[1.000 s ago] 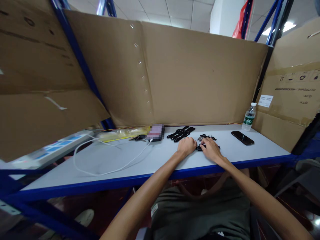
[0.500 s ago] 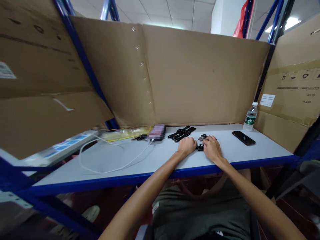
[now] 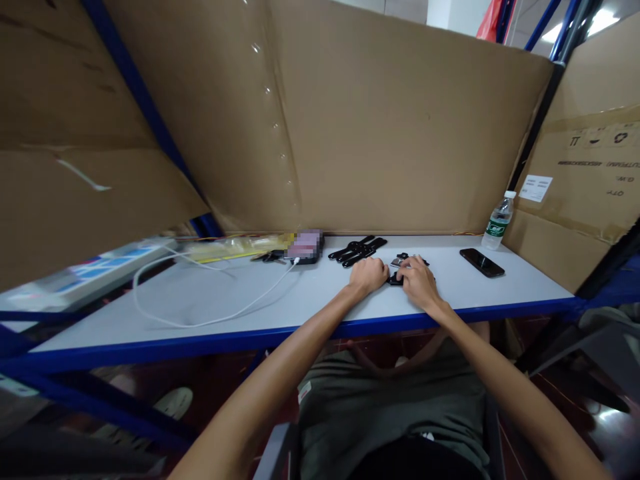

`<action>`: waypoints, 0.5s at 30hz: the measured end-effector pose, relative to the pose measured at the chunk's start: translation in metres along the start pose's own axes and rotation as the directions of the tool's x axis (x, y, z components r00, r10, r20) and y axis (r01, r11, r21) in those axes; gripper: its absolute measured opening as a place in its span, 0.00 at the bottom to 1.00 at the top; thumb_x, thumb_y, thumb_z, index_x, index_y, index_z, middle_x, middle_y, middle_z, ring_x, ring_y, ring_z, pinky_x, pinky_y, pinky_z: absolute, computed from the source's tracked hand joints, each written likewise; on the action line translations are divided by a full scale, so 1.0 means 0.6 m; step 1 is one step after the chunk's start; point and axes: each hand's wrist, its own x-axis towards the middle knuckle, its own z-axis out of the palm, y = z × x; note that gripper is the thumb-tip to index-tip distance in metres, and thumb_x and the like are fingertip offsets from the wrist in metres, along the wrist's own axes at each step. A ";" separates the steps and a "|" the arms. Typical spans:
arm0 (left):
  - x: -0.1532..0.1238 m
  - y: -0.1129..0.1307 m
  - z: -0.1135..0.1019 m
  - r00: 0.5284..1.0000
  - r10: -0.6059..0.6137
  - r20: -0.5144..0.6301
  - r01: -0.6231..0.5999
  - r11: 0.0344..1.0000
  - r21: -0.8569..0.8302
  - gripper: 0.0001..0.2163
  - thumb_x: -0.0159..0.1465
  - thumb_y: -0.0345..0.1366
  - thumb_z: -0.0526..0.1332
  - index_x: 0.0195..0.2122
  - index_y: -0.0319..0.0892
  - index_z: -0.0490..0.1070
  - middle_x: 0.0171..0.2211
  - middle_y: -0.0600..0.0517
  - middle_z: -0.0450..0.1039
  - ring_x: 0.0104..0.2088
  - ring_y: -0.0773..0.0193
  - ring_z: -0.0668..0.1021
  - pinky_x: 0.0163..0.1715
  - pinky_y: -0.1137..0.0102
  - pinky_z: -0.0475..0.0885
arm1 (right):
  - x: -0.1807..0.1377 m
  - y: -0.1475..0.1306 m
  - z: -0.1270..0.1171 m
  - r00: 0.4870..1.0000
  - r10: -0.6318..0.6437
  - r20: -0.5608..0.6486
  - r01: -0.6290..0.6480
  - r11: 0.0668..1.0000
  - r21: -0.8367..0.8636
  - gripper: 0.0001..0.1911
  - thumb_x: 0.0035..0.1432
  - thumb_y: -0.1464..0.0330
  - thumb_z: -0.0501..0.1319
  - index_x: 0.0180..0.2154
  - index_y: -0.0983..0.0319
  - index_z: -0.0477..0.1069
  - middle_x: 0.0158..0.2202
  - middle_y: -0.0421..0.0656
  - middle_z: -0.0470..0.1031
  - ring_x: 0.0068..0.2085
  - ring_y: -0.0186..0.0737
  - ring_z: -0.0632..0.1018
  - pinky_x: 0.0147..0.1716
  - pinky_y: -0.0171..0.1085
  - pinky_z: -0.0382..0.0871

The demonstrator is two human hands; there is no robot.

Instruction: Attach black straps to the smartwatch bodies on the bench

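Note:
My left hand (image 3: 369, 275) rests on the table with its fingers curled closed, and what they may hold is hidden. Against its knuckles lies a small black part (image 3: 395, 279). My right hand (image 3: 419, 280) is bent over this part, thumb and fingertips closed down on it. Just beyond the right fingertips sits a small piece with a silvery face (image 3: 399, 262), partly covered by the hand. Several glossy black strap-like pieces (image 3: 357, 251) lie in a crossed pile behind my left hand.
A black phone (image 3: 481, 262) and a water bottle (image 3: 499, 221) are at the right. Farther left are a blurred-out device (image 3: 305, 247) with a white cable (image 3: 220, 323), clear plastic wrap (image 3: 235, 247) and a power strip (image 3: 100, 270). Cardboard (image 3: 390, 133) walls in the table (image 3: 290, 300).
The view has tipped downward and shifted a little, so everything sits differently in the picture. Both hands stay at the same small parts, with only slight movement of the right fingers.

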 end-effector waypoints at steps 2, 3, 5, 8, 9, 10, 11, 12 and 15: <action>0.001 -0.001 0.000 1.000 -0.001 0.003 0.001 1.000 -0.004 0.22 0.73 0.41 0.50 0.45 0.36 0.83 0.47 0.34 0.82 0.50 0.46 0.83 0.48 0.62 0.74 | 0.000 0.002 0.002 0.997 0.057 -0.045 -0.057 0.998 -0.005 0.21 0.64 0.81 0.53 0.40 0.61 0.84 0.46 0.50 0.76 0.51 0.48 0.70 0.52 0.44 0.67; 0.001 -0.001 0.000 1.000 -0.001 0.004 0.001 1.000 -0.006 0.21 0.73 0.41 0.50 0.46 0.36 0.83 0.47 0.34 0.82 0.50 0.47 0.83 0.49 0.62 0.74 | 0.000 0.003 0.003 0.997 0.053 -0.062 -0.054 0.999 0.000 0.21 0.63 0.81 0.53 0.41 0.61 0.83 0.46 0.50 0.76 0.50 0.48 0.70 0.52 0.44 0.67; 0.003 -0.001 0.001 1.000 -0.001 0.005 0.001 1.000 -0.008 0.21 0.73 0.41 0.50 0.46 0.36 0.83 0.47 0.34 0.81 0.50 0.47 0.83 0.49 0.62 0.74 | 0.000 0.005 0.005 0.998 -0.021 -0.064 0.022 1.000 0.019 0.22 0.62 0.82 0.53 0.42 0.59 0.83 0.46 0.49 0.76 0.51 0.48 0.70 0.52 0.43 0.66; 0.004 -0.002 0.003 1.000 0.002 0.004 -0.002 1.000 -0.009 0.22 0.73 0.41 0.49 0.46 0.36 0.82 0.48 0.34 0.81 0.51 0.47 0.82 0.49 0.61 0.74 | 0.000 0.007 0.006 0.996 -0.068 -0.057 0.070 0.997 0.031 0.21 0.62 0.82 0.54 0.34 0.59 0.83 0.46 0.48 0.76 0.50 0.48 0.70 0.52 0.43 0.66; 0.004 -0.002 0.003 1.000 0.003 0.003 -0.003 1.000 -0.009 0.22 0.73 0.41 0.49 0.46 0.36 0.82 0.48 0.34 0.81 0.50 0.47 0.82 0.49 0.61 0.74 | 0.000 0.007 0.006 0.997 -0.036 -0.070 0.038 0.999 0.024 0.21 0.62 0.82 0.54 0.34 0.59 0.83 0.45 0.48 0.76 0.50 0.48 0.70 0.51 0.43 0.66; 0.004 -0.002 0.003 1.000 0.004 0.003 -0.003 1.000 -0.009 0.22 0.73 0.41 0.49 0.47 0.36 0.82 0.48 0.34 0.81 0.50 0.46 0.82 0.49 0.61 0.74 | -0.001 0.006 0.005 0.996 0.001 -0.084 0.001 1.000 0.018 0.20 0.62 0.82 0.54 0.35 0.60 0.83 0.45 0.49 0.76 0.49 0.48 0.70 0.51 0.43 0.67; 0.005 -0.002 0.003 1.000 0.004 0.003 -0.004 1.000 -0.009 0.22 0.73 0.41 0.49 0.47 0.36 0.82 0.48 0.34 0.81 0.50 0.46 0.82 0.49 0.61 0.74 | -0.001 0.006 0.004 0.995 0.022 -0.093 -0.020 1.000 0.017 0.20 0.62 0.82 0.54 0.37 0.60 0.83 0.45 0.49 0.76 0.49 0.48 0.70 0.50 0.43 0.67; 0.005 -0.002 0.003 1.000 0.003 0.004 -0.003 1.000 -0.010 0.22 0.73 0.42 0.49 0.47 0.37 0.82 0.48 0.34 0.81 0.50 0.47 0.82 0.49 0.61 0.74 | -0.001 0.005 0.003 0.996 0.018 -0.092 -0.016 1.000 0.022 0.21 0.62 0.82 0.53 0.39 0.60 0.83 0.45 0.49 0.76 0.50 0.48 0.70 0.50 0.43 0.67; 0.004 -0.002 0.002 1.000 0.000 0.007 0.000 1.000 -0.011 0.22 0.73 0.42 0.49 0.47 0.37 0.82 0.48 0.35 0.81 0.50 0.47 0.82 0.49 0.61 0.74 | -0.002 0.004 0.002 0.996 -0.059 -0.059 0.062 0.997 0.039 0.22 0.62 0.82 0.53 0.38 0.59 0.83 0.47 0.48 0.76 0.51 0.47 0.70 0.50 0.42 0.67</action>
